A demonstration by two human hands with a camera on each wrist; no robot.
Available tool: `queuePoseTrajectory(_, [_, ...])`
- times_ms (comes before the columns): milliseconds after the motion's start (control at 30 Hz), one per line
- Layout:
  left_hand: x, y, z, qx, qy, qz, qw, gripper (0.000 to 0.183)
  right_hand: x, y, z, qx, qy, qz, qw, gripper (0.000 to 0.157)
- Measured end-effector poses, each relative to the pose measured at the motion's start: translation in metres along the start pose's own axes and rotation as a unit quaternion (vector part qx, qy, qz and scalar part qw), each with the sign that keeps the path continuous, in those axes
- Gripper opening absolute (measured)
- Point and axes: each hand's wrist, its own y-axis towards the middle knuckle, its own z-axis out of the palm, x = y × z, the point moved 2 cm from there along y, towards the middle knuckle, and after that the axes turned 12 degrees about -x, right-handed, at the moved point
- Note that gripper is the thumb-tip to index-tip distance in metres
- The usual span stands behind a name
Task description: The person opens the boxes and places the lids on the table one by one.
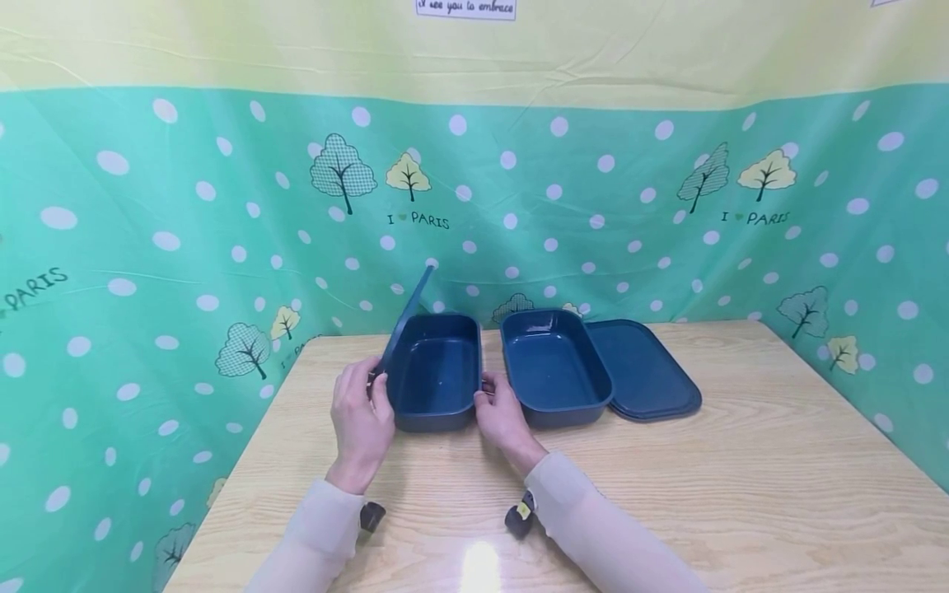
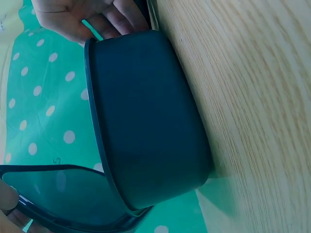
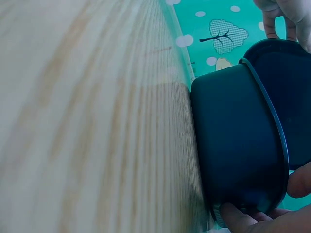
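Observation:
A dark blue rectangular food container (image 1: 437,375) stands upright on the table, its inside bare. My left hand (image 1: 363,416) pinches the edge of a matching lid (image 1: 406,317), which is tilted steeply along the container's left side. In the left wrist view, the thumb and fingers are on either side of the lid (image 2: 63,194). At the container's right wall is my right hand (image 1: 504,416), holding it with the thumb by the rim and the fingers against the outer side. The right wrist view shows those fingers (image 3: 238,218) low on the wall.
A second dark blue container (image 1: 556,371), open on top, stands close to the right of my right hand. Its flat lid (image 1: 645,371) lies beside it on the wooden table (image 1: 756,461). A green dotted cloth (image 1: 578,189) hangs behind the table and along both sides.

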Motion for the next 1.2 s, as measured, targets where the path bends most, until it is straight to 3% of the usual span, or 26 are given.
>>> queuePoseTrajectory(300, [0.0023,0.0004,-0.0003,-0.014,-0.004,-0.015,0.9998,0.018,0.0012,-0.0005,-0.0006,-0.006,-0.002,-0.018,1.000,0.038])
queuePoseTrajectory(533, [0.0033,0.0014,-0.0007,-0.024,-0.009,-0.036,0.9990,0.018,0.0006,-0.0003,-0.0004,-0.005,0.004,0.004,1.000,0.038])
queuePoseTrajectory(1200, [0.0041,0.0029,-0.0026,-0.052,-0.019,-0.061,0.9966,0.018,0.0005,-0.0003,0.0000,-0.005,0.001,-0.001,1.000,0.038])
